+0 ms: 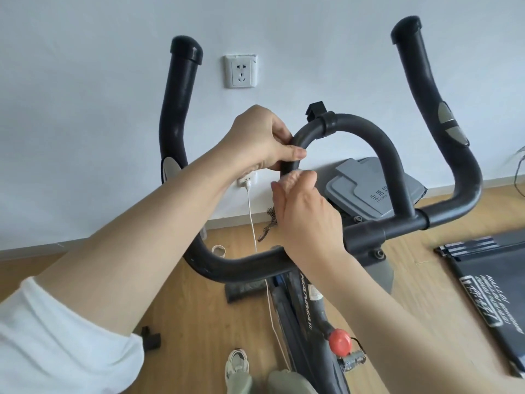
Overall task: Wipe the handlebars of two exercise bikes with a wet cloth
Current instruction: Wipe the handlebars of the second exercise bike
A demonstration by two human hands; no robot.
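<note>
Two bare hands meet on one black foam-padded handlebar (pixel 355 129) of a single exercise bike. The left hand (pixel 261 137) is closed around the left side of the handlebar's central arched loop, fingers over the top and the thumb pressed across the front of the tube. Just below it on the same curve, the right hand (pixel 306 211) is bunched shut on a small pale crumpled cloth (pixel 294 176), of which only a wrinkled tip shows above the knuckles, touching the loop. A dark frayed mesh scrap (pixel 268 223) hangs down beside this hand; whether it belongs to the cloth cannot be told.

The handlebar is matte and slightly scuffed. It has one arched loop in the middle, one cross tube under the loop, and two upright horns, each ending in a rounded cap and each carrying one grey oval sensor pad.

Behind the loop sits one grey plastic bin lid (pixel 366 189) with printed characters. Left of the loop on the pale wall are two white sockets: the upper one (pixel 241 71) unused, the lower one holding a plug with one white cable (pixel 252 223) running down to the wooden floor. Below the loop, on the bike frame, is one red round knob (pixel 340 341). Right of it lies one black mat (pixel 488 285) with white lettering.
</note>
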